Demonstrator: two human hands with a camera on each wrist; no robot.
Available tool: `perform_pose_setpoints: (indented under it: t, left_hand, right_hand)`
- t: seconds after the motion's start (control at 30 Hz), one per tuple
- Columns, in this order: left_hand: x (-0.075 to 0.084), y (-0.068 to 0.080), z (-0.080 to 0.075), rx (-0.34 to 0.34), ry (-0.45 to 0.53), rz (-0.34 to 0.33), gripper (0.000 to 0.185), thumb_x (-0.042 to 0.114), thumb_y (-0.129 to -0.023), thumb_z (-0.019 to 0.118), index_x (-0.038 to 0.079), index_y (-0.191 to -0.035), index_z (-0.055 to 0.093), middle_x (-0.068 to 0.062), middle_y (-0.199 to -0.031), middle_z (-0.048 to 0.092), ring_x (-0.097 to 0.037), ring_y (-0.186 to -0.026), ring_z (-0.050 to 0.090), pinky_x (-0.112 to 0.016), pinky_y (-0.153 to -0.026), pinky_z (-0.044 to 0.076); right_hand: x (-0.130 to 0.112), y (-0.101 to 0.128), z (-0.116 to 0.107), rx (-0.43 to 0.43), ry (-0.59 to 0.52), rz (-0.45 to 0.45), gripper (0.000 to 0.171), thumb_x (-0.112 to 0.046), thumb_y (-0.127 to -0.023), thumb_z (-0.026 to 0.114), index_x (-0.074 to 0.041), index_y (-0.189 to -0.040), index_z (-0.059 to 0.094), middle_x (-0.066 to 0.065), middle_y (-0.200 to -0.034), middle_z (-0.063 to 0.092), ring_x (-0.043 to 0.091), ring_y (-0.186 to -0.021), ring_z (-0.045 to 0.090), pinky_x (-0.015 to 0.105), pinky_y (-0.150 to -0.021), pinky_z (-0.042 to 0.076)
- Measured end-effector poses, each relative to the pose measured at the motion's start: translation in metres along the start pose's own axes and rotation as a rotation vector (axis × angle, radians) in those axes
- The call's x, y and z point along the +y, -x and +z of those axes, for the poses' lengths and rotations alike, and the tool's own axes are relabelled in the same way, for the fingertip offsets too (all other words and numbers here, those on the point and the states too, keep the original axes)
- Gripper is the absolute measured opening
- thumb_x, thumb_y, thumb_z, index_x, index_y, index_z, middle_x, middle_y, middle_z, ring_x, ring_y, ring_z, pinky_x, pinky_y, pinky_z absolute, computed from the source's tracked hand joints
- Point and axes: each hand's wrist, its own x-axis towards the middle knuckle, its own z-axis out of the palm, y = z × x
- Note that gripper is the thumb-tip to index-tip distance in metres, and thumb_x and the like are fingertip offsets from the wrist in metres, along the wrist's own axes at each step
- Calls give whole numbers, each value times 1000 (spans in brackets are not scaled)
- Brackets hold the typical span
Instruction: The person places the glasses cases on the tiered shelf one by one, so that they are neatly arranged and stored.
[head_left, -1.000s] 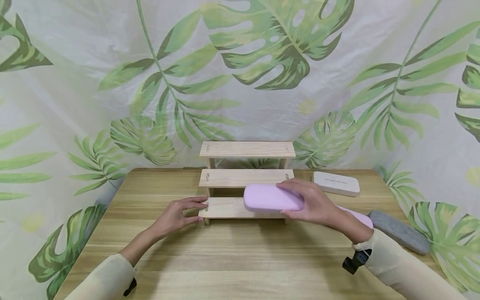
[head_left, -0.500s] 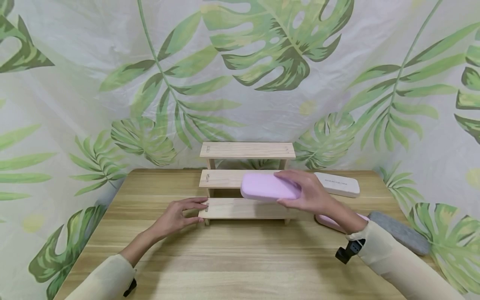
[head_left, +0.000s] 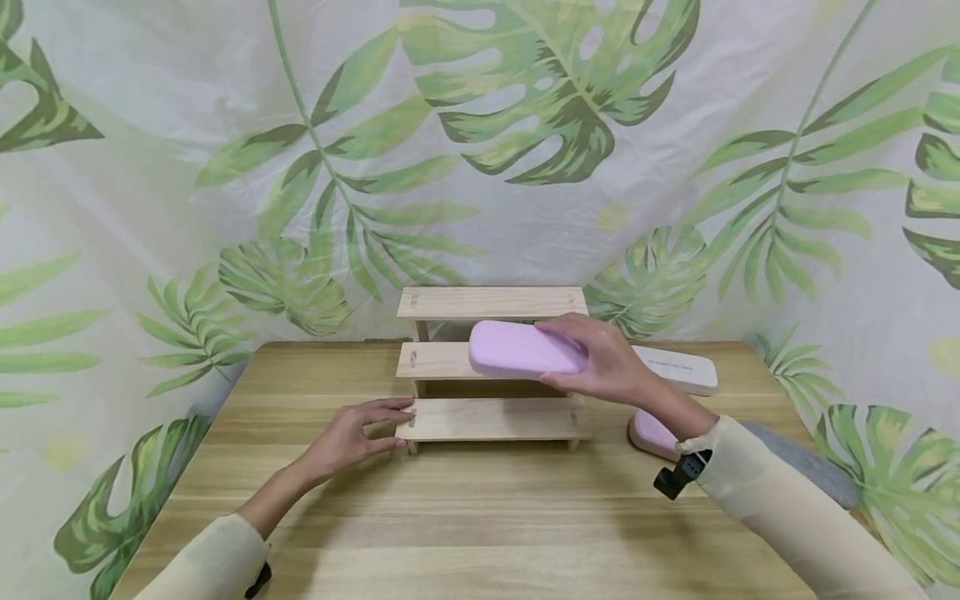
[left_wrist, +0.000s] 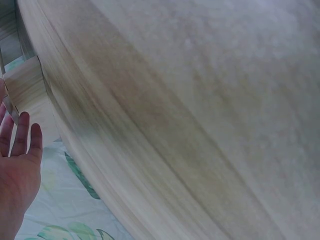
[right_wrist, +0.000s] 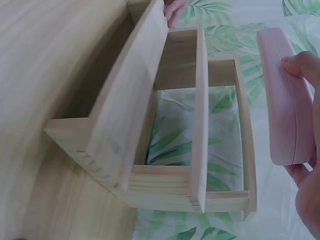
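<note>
My right hand (head_left: 600, 357) grips a pale purple glasses case (head_left: 517, 348) by its right end, thumb on the near side and fingers over the far side. Held level in the air, the case overlaps the middle tier of a three-tier wooden stand (head_left: 487, 417) in the head view. Its lengthwise seam shows on the case (right_wrist: 282, 100) in the right wrist view, beside the stand's tiers. My left hand (head_left: 348, 437) rests at the left end of the lowest tier, fingertips and thumb touching its edge. Those fingers look fairly straight on the left hand (left_wrist: 20, 165) in the left wrist view.
A white case with small print (head_left: 678, 369) lies at the back right of the wooden table (head_left: 465, 517). Closer in, a second purple case (head_left: 651, 433) and a grey case (head_left: 806, 462) lie partly hidden by my right arm. A leaf-patterned sheet hangs behind the table.
My right hand has lifted the purple glasses case from in front of the lowest tier up to the middle tier's height, moving slightly left. The left hand has stayed at the stand's end.
</note>
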Motion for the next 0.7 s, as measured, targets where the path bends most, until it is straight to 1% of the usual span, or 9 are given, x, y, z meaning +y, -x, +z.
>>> perform_pose_setpoints:
  t: [0.17,0.33,0.5,0.7]
  left_hand:
    - [1,1,0,-4,0,-8,45,13,-87,89,13,-130,77,-1,-146,66,-27,-136,62,-41,-111,52]
    - [1,0,-1,-4,1,-3,44,14,-87,88,13,-130,77,-1,-146,66,-26,-135,62,-36,-111,52]
    - [1,0,-1,-5,8,-2,44,15,-88,88,14,-130,77,0,-147,66,-26,-136,62,-33,-111,52]
    - [0,0,-1,-6,2,-10,44,15,-87,88,15,-130,77,1,-147,66,-25,-136,62,-39,-111,53]
  right_hand:
    - [3,-13,-1,3,9,-9,68,-26,-74,95,-4,-134,71,14,-125,76,32,-113,72,49,-87,62]
    - [5,-25,-3,-1,32,-1,68,-28,-75,95,-4,-134,71,15,-126,75,33,-115,72,49,-89,61]
    - [6,-35,-2,-15,17,37,69,-28,-77,95,-5,-136,70,15,-130,74,33,-118,70,49,-93,59]
    - [9,-44,0,-27,16,93,70,-30,-77,95,-5,-138,70,16,-134,72,35,-123,69,52,-99,57]
